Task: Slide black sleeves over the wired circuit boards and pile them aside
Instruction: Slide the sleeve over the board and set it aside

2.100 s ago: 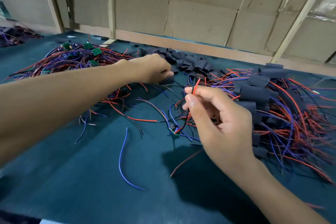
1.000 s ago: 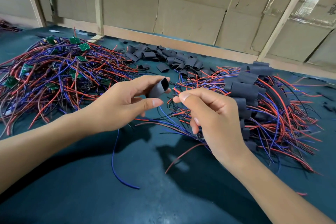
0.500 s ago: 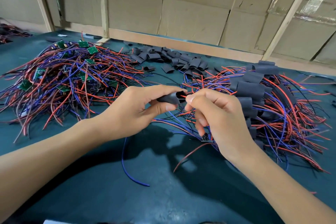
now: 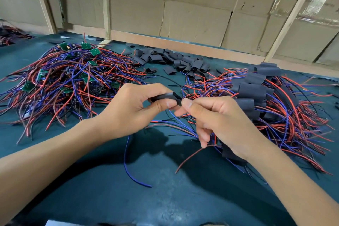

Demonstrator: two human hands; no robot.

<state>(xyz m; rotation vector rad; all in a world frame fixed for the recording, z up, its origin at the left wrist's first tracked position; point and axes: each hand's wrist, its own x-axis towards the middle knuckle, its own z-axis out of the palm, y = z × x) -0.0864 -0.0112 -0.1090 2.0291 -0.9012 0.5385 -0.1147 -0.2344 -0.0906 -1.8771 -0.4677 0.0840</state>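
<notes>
Black sleeve (image 4: 166, 96) held mid-air over surface (image 4: 113, 198), pinched by left hand (image 4: 128, 110) thumb and fingers. Right hand (image 4: 216, 121) pinches wire ends at sleeve mouth; board hidden under palm, cannot tell position. Unsleeved boards pile (image 4: 62, 79) left, finished pile (image 4: 266, 101) right, spare sleeves (image 4: 176, 62) behind. Risk: stray wire splays, misses mouth; squeezed sleeve flattens, board jams; dangling wires snag finished pile.

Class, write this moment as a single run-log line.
left hand: pinches black tubular sleeve | right hand: pinches red and blue wires at sleeve mouth | stage: threading | sleeved pile: right
</notes>
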